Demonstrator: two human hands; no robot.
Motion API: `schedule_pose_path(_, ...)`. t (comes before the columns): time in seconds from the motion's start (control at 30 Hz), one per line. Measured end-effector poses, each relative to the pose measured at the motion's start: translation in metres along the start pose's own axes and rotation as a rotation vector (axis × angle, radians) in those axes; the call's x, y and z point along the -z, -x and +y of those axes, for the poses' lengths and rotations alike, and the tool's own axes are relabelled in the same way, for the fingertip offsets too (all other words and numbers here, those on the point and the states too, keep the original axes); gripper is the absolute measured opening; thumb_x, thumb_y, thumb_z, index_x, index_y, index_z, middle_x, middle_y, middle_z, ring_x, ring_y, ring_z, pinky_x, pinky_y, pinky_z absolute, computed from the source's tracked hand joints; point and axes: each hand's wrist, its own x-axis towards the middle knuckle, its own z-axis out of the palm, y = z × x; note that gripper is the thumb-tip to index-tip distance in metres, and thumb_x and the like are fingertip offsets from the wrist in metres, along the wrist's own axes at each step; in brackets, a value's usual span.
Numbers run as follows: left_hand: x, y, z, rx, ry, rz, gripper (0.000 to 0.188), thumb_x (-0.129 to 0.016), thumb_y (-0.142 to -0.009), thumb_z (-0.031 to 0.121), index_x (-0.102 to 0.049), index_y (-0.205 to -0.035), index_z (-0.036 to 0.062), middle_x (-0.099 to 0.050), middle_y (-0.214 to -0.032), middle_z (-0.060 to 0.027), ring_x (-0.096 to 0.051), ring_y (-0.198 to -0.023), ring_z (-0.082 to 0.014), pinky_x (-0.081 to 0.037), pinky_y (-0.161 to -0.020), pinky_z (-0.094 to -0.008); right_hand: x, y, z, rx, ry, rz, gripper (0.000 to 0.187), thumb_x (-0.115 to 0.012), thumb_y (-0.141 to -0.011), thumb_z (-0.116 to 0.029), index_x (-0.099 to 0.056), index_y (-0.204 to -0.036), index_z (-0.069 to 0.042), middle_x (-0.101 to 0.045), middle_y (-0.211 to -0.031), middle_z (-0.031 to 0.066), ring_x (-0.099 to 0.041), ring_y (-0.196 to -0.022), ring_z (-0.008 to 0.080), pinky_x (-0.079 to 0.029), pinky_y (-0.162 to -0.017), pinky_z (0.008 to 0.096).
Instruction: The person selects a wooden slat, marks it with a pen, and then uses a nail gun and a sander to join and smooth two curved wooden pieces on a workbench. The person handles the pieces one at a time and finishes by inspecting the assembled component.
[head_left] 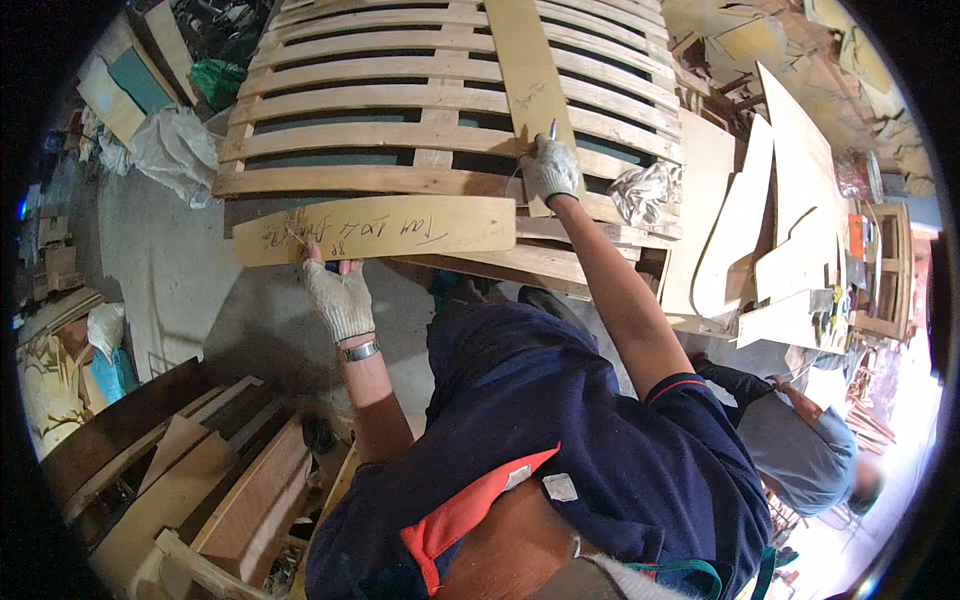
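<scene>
My left hand [338, 292], in a white knitted glove with bare fingertips, grips the lower edge of a flat tan board [375, 228] with dark handwriting on it. That board has a tapered left end and lies level along the near edge of a slatted wooden pallet [365, 133]. My right hand [551, 168], gloved too, is closed around a pen [553, 130] whose end sticks up past the fingers. It rests on a second, longer tan board [527, 65], which lies lengthwise across the slats and has small writing near its middle.
Crumpled white plastic [643, 193] lies on the pallet's right corner. Large cut plywood sheets [735, 215] lean at the right, where another person [800, 440] is near. At the lower left are wooden boards and frames [250, 490]. A clear plastic bag [175, 150] sits left of the pallet.
</scene>
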Motion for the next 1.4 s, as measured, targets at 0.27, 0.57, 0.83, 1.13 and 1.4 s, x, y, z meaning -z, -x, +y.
schedule_pose_path(0.27,0.002,-0.025,0.004,0.103,0.024,-0.171,0.024,-0.053,-0.112,0.033,-0.057,-0.109,0.0091,-0.052,-0.084,-0.0007,-0.036,-0.064,-0.0126,-0.036,-0.066,-0.0309,-0.017,0.012,-0.009,-0.070,0.012,0.107,0.022,-0.074,-0.092,-0.030,-0.076,-0.098,-0.010,-0.072,-0.098,0.0217,-0.072,-0.096,0.0416,-0.057,-0.083,0.0536)
schedule_pose_path(0.57,-0.104,-0.031,-0.041,0.181,-0.108,-0.296,0.025,-0.061,-0.109,0.035,-0.057,-0.112,0.0097,-0.053,-0.085,0.0007,-0.036,-0.064,-0.0123,-0.039,-0.067,-0.0314,0.028,0.058,0.045,-0.172,-1.373,-0.075,0.022,-0.069,-0.104,-0.028,-0.070,-0.104,-0.005,-0.068,-0.083,0.0007,-0.063,-0.075,0.0096,-0.050,-0.066,0.0254)
schedule_pose_path(0.83,-0.204,-0.078,-0.148,0.174,-0.482,-0.388,0.026,-0.062,-0.108,0.037,-0.056,-0.096,0.0143,-0.043,-0.070,0.0036,-0.041,-0.053,-0.0079,-0.034,-0.047,-0.0235,0.046,0.116,0.090,-0.307,-1.954,-0.018,0.011,-0.061,-0.107,-0.017,-0.063,-0.109,-0.007,-0.068,-0.097,0.0076,-0.067,-0.075,0.0158,-0.060,-0.068,0.0328)
schedule_pose_path(1.13,-0.128,0.001,-0.275,0.393,-0.796,-0.618,0.020,-0.074,-0.100,0.026,-0.069,-0.105,0.0076,-0.060,-0.073,0.0034,-0.052,-0.054,-0.0075,-0.043,-0.048,-0.0278,0.028,0.127,0.099,-0.427,-1.883,0.045,0.009,-0.058,-0.108,-0.019,-0.059,-0.101,-0.013,-0.059,-0.082,-0.0008,-0.058,-0.066,0.0141,-0.057,-0.070,0.0351)
schedule_pose_path(1.4,-0.192,0.011,-0.316,-0.744,-1.963,-1.204,0.055,-0.084,-0.085,0.041,-0.064,-0.129,0.0153,-0.060,-0.132,-0.0200,-0.074,-0.100,-0.0397,-0.060,-0.083,-0.0485,0.026,0.133,0.100,-0.499,-1.926,0.183,0.012,-0.061,-0.106,-0.019,-0.059,-0.098,-0.010,-0.057,-0.080,-0.0003,-0.056,-0.066,0.0139,-0.052,-0.067,0.0329)
